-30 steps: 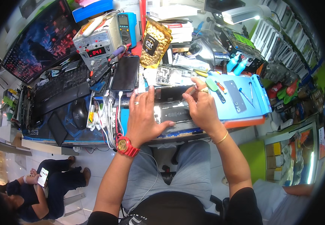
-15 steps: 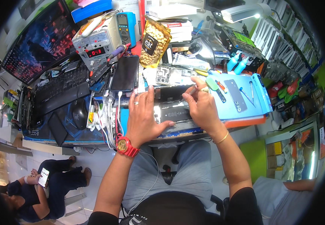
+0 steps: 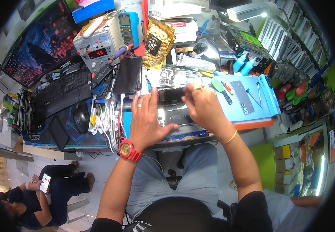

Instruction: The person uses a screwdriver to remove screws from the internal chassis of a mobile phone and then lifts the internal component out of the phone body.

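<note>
Fingers [image 3: 146,101] of the left hand [image 3: 148,121] are lying flat and spread, pressing down on the opened phone [image 3: 175,116] so that it is staying put on the blue mat [image 3: 252,110]; they are gripping nothing. Fingertips of the right hand [image 3: 204,108] are pinching together at the phone's upper edge, seemingly nipping a small part, though what they are holding is too small to tell. That phone is lying at the near edge of the tabletop [image 3: 78,141], straight in front of the person, between both hands.

Going down in size: one monitor [image 3: 40,40] is leaning at the far left, one keyboard [image 3: 61,92] is sitting below it, and one bench power supply [image 3: 98,44] is standing behind. One dark phone [image 3: 128,75] is lying face up on a cable, probably charging. One bag of nuts [image 3: 156,42] is propped upright. One mouse [image 3: 81,118] is resting beside the keyboard. Two blue bottles [image 3: 242,65] are standing at the mat's far edge, within reach. One red watch [image 3: 128,150] is circling the left wrist.
</note>
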A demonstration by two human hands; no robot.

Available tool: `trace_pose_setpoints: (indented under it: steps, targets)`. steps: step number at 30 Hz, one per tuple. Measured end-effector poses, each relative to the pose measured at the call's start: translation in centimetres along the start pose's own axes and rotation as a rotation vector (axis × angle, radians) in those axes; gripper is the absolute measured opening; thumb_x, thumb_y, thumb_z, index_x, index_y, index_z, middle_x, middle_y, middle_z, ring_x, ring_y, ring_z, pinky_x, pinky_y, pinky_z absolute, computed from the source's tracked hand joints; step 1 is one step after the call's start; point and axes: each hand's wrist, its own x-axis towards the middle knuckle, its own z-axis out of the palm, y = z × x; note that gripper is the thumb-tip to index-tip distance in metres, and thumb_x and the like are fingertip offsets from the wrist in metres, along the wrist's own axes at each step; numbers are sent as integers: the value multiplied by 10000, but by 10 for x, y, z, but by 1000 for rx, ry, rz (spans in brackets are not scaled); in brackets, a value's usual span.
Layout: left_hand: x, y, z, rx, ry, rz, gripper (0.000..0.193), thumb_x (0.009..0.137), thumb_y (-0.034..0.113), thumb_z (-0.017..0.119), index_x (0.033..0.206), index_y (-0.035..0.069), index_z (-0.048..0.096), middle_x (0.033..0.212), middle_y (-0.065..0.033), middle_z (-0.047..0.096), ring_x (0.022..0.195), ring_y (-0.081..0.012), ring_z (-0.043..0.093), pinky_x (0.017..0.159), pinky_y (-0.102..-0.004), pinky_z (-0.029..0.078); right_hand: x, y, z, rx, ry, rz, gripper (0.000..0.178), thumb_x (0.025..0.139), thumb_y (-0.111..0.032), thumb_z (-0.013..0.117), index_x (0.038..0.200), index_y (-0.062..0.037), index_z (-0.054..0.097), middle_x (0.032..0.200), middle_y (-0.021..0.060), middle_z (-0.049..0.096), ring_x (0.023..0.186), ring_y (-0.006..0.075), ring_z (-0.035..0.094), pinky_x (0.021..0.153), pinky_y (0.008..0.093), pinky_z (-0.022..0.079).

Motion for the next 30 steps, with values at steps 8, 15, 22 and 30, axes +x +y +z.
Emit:
trace_pose_setpoints:
  steps: [8,15,22,30]
  targets:
    - [0,-1,1,-4,2,-4,1443,689,696,930,1684,-120,278,1420,-266,585,1362,-432,565,1301,-612,284,9,-16,-12,-60,-25,-5,315,997,-251,786,1144,12,694,864,182,763,798,397,758,711,486,572]
    - [-1,-1,2,-16,13,1,1440,694,701,924,1686,-120,277,1399,-255,589,1340,-421,570,1305,-613,274,7,-15,-16,54,-68,123,338,941,-228,800,1158,4,685,912,145,773,866,367,758,786,475,580]
    - [-2,-1,0,-9,-7,-8,1440,694,696,927,1679,-129,278,1435,-268,582,1369,-422,559,1308,-611,267,8,-16,-17,-100,-115,172,324,935,-149,791,1199,-12,662,888,138,766,848,356,758,804,461,582]
    - [-3,-2,1,4,-23,-17,1451,693,713,919,1682,-126,270,1441,-274,578,1379,-426,554,1312,-616,261,-6,-7,-25,60,-89,199,260,933,-101,778,1163,-24,683,891,173,770,826,377,766,738,455,589]
